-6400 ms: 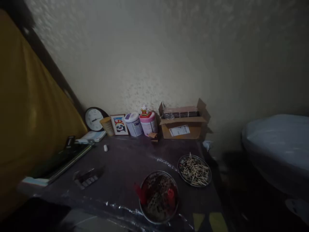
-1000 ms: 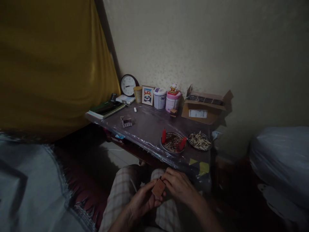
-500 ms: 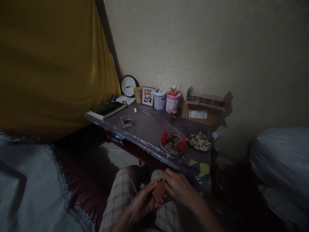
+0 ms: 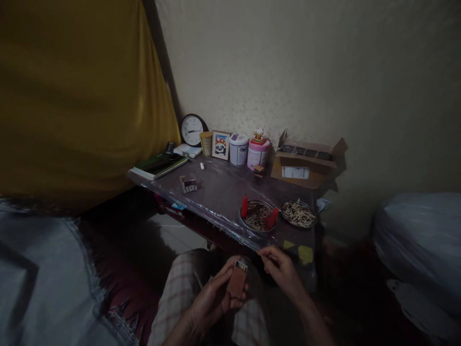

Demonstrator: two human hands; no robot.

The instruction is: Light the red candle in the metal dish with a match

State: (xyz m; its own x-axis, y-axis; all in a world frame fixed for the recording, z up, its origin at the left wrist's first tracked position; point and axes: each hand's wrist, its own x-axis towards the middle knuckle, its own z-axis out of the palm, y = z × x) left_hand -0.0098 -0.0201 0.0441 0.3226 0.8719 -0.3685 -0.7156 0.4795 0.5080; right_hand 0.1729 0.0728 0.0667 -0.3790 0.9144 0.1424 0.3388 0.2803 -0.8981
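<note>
Above my lap, my left hand [image 4: 218,290] is closed around a small brown matchbox [image 4: 237,281]. The box's inner tray sticks out a little at the upper end, and pale bits show inside. To the right of the box, apart from it, my right hand [image 4: 279,264] is in a pinch near the table's front edge; what its fingertips hold is too small to make out. Beyond it stands a round metal dish [image 4: 256,227] with dark burnt bits and two red candles, one upright [image 4: 245,206], one leaning [image 4: 272,217]. Beside that lies a dish of matchsticks [image 4: 298,214].
Along the wall stand a clock [image 4: 192,129], a yellow cup [image 4: 206,143], a framed panda picture [image 4: 221,145], two tubs and a cardboard box [image 4: 298,174]. Matchboxes [image 4: 188,184] lie on the plastic-covered table [image 4: 216,187]. Yellow paper pieces [image 4: 305,254] are at its right front.
My right hand has moved off the matchbox, to the right and slightly forward. The matchbox has turned more upright in my left hand, and its partly drawn-out tray now shows.
</note>
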